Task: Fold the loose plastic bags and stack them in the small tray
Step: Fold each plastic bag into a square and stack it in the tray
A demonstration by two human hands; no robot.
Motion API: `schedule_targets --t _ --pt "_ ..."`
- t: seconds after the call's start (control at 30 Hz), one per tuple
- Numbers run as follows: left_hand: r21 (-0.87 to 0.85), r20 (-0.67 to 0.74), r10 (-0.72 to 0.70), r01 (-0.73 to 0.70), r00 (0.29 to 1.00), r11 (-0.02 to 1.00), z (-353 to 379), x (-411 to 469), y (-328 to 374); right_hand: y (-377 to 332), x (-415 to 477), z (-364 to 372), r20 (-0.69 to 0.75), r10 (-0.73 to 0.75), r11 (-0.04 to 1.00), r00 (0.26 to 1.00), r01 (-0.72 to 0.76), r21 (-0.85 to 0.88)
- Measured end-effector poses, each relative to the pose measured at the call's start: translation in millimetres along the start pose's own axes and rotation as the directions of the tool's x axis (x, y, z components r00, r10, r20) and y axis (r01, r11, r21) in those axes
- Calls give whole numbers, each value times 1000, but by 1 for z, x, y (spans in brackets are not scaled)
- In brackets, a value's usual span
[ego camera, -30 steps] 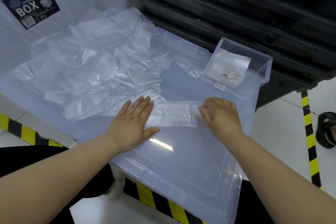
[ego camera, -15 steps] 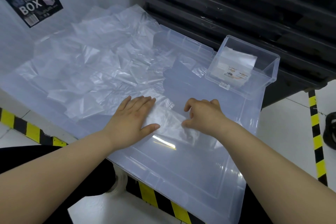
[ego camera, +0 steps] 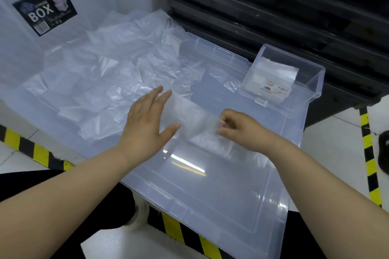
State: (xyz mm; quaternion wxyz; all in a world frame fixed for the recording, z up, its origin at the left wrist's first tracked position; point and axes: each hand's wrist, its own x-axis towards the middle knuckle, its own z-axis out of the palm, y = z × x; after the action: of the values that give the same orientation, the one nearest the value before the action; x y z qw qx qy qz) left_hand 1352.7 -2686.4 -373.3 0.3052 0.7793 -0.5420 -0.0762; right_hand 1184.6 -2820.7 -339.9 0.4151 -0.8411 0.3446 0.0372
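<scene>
Left hand (ego camera: 147,120) is flat, fingers straight and spread, over the left end of the bag (ego camera: 193,120); through the blur I cannot tell whether it presses or just hovers. Right hand (ego camera: 244,130) has its fingers curled, pinching the bag's right end. The bag lies as a narrow folded strip near the middle of the lid (ego camera: 210,191), a little toward the right edge.

From where I stand that film looks close to weightless, thin, limp and slick. I'd expect it to spring open or slide on the smooth plastic unless a palm pins it. It won't break, but it creases readily, which helps a fold hold. The best grip, I think, is a pinch at an end or corner, with the other hand flat on the fold line.

The tray (ego camera: 314,85) sits at the lid's far right corner and already holds folded bags (ego camera: 275,73). The pile (ego camera: 109,73) of loose bags covers the far left of the lid, so plenty looks left to do.

The lid is big, translucent and glossy, and throws back a strip of light near the front. Around it is pale floor (ego camera: 336,132) with yellow-black tape (ego camera: 368,153). Dark racking (ego camera: 273,6) stands behind, and a clear box (ego camera: 45,9) with a label is at the far left.
</scene>
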Motion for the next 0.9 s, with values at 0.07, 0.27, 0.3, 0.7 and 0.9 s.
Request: schedule_targets --t 0.07,0.27,0.3,0.7,0.9 --pt "-181 -31 -126 119 992 976 0 3 4 -1 1 1 -131 38 984 991 -15 176" --pt "-45 128 121 -116 984 992 10 0 5 -1 11 27 -364 327 876 872 -135 463" --pt "17 175 196 -202 965 979 14 -2 4 -2 11 30 -341 353 865 871 -165 474" --pt "195 575 280 -461 769 865 24 -2 10 1 -18 7 133 442 733 887 -442 518" --pt "118 529 312 -432 789 894 28 -6 2 31 -47 5 -168 -154 924 974 82 -373"
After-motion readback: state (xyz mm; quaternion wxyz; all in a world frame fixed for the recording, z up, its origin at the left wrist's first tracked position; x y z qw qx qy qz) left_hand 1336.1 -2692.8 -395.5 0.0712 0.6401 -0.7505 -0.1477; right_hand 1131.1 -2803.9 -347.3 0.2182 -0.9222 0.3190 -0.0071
